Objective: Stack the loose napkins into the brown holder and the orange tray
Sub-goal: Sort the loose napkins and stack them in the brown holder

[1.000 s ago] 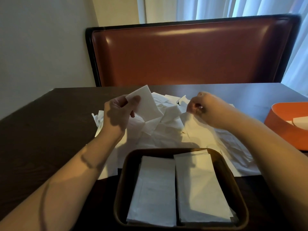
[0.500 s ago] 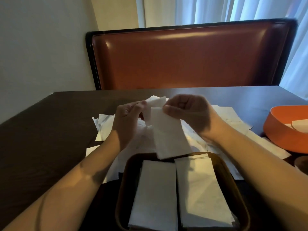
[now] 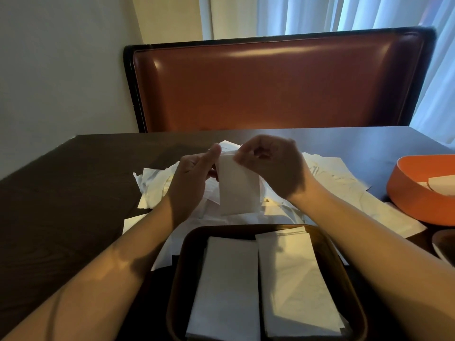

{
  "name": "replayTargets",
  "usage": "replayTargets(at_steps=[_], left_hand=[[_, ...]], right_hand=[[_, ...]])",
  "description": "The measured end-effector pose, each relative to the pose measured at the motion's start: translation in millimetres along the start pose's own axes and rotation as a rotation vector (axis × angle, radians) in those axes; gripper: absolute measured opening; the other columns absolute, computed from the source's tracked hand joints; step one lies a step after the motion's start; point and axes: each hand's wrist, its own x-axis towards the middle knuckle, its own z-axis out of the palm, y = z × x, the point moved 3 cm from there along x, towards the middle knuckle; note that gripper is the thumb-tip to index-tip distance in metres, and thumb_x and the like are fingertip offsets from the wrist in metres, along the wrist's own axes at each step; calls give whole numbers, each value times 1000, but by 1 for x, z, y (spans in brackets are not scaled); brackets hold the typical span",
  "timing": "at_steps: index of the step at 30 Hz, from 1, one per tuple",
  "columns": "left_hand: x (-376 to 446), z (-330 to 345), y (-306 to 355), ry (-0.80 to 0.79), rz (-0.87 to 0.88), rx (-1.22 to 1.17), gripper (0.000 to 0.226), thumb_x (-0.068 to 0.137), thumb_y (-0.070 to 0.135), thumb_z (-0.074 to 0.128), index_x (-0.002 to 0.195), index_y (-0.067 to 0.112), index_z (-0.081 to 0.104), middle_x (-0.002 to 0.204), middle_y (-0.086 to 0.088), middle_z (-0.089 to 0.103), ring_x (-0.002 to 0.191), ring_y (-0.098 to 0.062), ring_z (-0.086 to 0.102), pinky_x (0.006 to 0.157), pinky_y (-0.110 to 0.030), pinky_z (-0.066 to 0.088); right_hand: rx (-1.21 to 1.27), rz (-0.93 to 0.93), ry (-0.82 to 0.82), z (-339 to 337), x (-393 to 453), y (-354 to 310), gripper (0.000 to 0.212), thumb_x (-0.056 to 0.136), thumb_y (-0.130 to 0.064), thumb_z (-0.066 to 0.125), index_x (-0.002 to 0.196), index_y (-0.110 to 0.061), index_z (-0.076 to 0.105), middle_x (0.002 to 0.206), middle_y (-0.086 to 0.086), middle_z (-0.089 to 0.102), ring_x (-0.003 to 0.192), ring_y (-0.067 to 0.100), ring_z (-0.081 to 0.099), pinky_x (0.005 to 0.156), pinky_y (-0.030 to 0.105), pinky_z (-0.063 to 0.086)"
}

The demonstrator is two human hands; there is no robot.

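Left hand (image 3: 189,178): pinching the folded napkin's (image 3: 238,190) top edge.
Right hand (image 3: 273,166): pinching the same edge.
Brown holder (image 3: 349,274): sitting at the tabletop's (image 3: 73,205) near edge.

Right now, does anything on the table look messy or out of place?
Yes. Loose napkins lie scattered and crumpled behind the brown holder, whose two stacks sit neat. Both hands hold one folded napkin.

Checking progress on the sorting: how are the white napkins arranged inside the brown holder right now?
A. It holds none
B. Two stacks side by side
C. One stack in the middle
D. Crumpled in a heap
B: the brown rounded-square holder holds two flat stacks of white folded napkins, one on the left and one on the right, side by side.
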Motion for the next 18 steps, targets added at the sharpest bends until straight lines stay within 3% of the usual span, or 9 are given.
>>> replayTargets(at_steps=[2, 4, 8, 13, 15, 18], left_hand=[[-3, 3, 3, -77, 24, -5, 36, 94, 47, 56, 86, 15, 72, 86, -3, 75, 85, -14, 71, 77, -22, 57], [-7, 7, 8, -111, 19, -16, 19, 81, 35, 65, 87, 19, 71, 82, 8, 76, 81, -7, 71, 69, -18, 55], [-10, 10, 5, -156, -79, -12, 21, 69, 35, 67, 87, 23, 68, 79, 10, 75, 77, -9, 72, 62, -21, 57], [-9, 12, 2, -36, -149, -36, 7, 94, 25, 59, 92, 22, 65, 89, 1, 68, 76, -10, 68, 59, -22, 56], [-6, 9, -1, 57, -237, -195, 7, 98, 21, 56, 94, 23, 62, 92, 3, 66, 78, -13, 67, 56, -28, 58], [-1, 2, -4, 103, -336, -448, 12, 99, 22, 53, 108, 17, 59, 110, -11, 65, 86, -27, 70, 51, -33, 58]], right_hand=[[18, -20, 10, -1, 1, -1, 8, 86, -10, 73, 88, -17, 70, 84, -13, 68, 76, 3, 68, 68, 11, 54], [58, -11, 35, -1, 1, -2, 6, 86, -10, 73, 89, -14, 72, 83, -9, 70, 74, 7, 68, 70, 15, 55], [238, 82, 21, -2, 2, -5, 6, 85, -8, 72, 89, -13, 72, 81, -9, 71, 77, 4, 68, 72, 18, 55], [314, 189, 93, -15, 7, 11, 22, 92, -16, 65, 109, -4, 67, 91, -3, 69, 82, 3, 66, 75, 20, 54], [197, 237, 151, -24, 5, 29, 21, 95, -24, 62, 107, -7, 66, 88, -2, 67, 80, 6, 63, 76, 24, 53], [-49, 330, 101, -30, -4, 52, 36, 94, -46, 57, 100, -12, 68, 88, 4, 68, 85, 19, 64, 78, 33, 52]])
